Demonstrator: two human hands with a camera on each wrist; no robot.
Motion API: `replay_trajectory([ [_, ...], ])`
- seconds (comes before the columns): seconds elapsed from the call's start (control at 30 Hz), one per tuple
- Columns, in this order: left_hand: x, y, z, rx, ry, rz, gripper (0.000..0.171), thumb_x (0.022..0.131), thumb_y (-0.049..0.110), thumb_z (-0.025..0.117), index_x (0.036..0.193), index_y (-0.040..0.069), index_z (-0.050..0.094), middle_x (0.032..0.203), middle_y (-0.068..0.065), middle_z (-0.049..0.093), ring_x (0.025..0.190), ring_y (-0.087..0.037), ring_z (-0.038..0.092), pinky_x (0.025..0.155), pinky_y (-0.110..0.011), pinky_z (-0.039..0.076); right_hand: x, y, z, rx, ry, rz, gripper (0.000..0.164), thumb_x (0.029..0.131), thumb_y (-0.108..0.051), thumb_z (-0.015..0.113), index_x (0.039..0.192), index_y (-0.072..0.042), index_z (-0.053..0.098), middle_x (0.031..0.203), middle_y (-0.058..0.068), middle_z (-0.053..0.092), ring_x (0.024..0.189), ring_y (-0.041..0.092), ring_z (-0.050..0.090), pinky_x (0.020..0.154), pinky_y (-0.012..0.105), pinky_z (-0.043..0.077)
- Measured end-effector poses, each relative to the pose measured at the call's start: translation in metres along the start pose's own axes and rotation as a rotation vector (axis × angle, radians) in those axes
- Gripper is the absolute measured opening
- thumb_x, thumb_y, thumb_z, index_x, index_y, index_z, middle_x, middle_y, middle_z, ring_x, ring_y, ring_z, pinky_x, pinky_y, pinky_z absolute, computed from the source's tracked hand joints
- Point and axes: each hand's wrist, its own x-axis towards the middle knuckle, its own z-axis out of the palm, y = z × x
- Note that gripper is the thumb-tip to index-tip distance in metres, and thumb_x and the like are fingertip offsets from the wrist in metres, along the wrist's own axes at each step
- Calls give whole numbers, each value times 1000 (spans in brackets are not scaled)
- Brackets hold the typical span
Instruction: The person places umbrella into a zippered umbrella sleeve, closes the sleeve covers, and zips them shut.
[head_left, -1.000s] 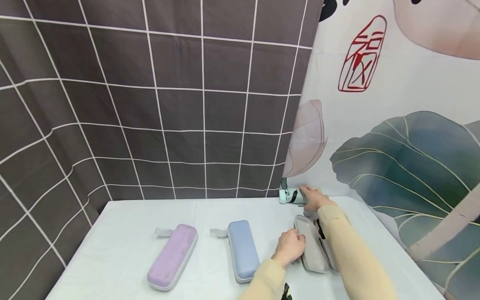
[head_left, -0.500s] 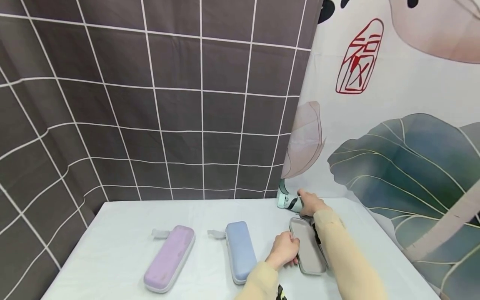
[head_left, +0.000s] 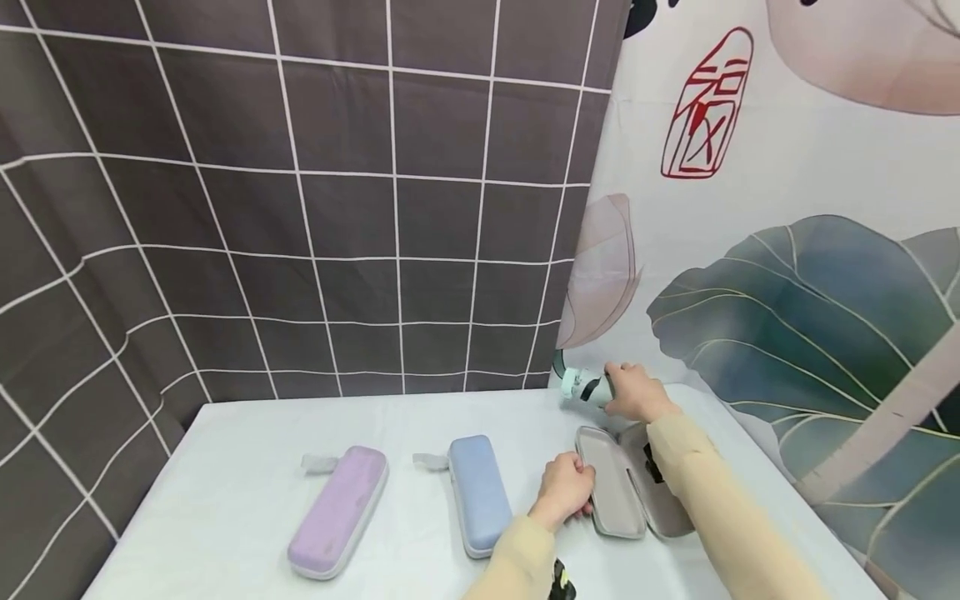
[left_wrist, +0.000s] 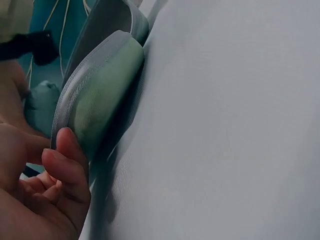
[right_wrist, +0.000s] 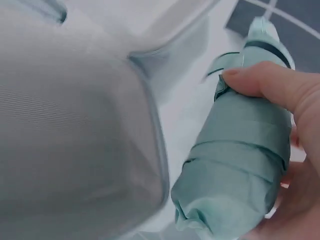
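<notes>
My right hand (head_left: pixel 637 393) holds a rolled-up mint-green folding umbrella (head_left: pixel 588 386) at the table's back right. Its thumb lies across the fabric in the right wrist view, where the umbrella (right_wrist: pixel 235 145) hangs beside the case's rounded rim. An unzipped case (head_left: pixel 611 487) lies spread on the table, grey inside; its right half is partly covered by my right sleeve. In the left wrist view the case's outer side (left_wrist: pixel 105 95) looks green. With thumb and fingers, my left hand (head_left: pixel 567 485) grips the left edge of that case.
A closed blue case (head_left: pixel 480 496) lies just left of my left hand, with a grey strap. Farther left is a closed purple case (head_left: pixel 339 512) with a similar strap. A grey grid curtain (head_left: pixel 337 208) hangs behind the white table (head_left: pixel 225 467).
The umbrella in my right hand has dipped toward the case, then moved up and right, away from it. The case's two halves now show spread wider. My left hand stays at its edge.
</notes>
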Motion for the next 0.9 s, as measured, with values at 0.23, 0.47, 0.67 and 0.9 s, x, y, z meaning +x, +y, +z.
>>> replay_trajectory([
  [0.23,-2,0,2,-31,-6,8,32,92,11,60,66,17,42,40,4,47,32,-8,43,32,-21,33,-32,-13,-34,48,83,70,54,71,-26,76,112,-1,51,88,13,58,66,26,52,52,41,41],
  [0.47,1,0,1,-42,-3,23,31,92,12,60,67,17,42,41,5,47,32,-8,42,32,-21,31,-72,-29,-44,129,166,152,47,77,-32,74,99,2,49,74,10,56,57,24,51,49,38,40],
  [0.67,2,-2,0,-44,6,12,32,92,13,61,66,18,42,44,4,49,33,-7,46,33,-21,35,-112,-32,-27,182,168,267,57,80,-34,73,104,10,46,73,16,56,59,28,54,52,42,43],
  [0.9,0,-1,-1,-63,-14,4,28,92,12,61,69,16,45,48,1,52,35,-8,48,34,-22,39,-137,-28,-1,211,95,383,66,79,-35,72,113,14,44,76,19,58,60,29,56,51,43,45],
])
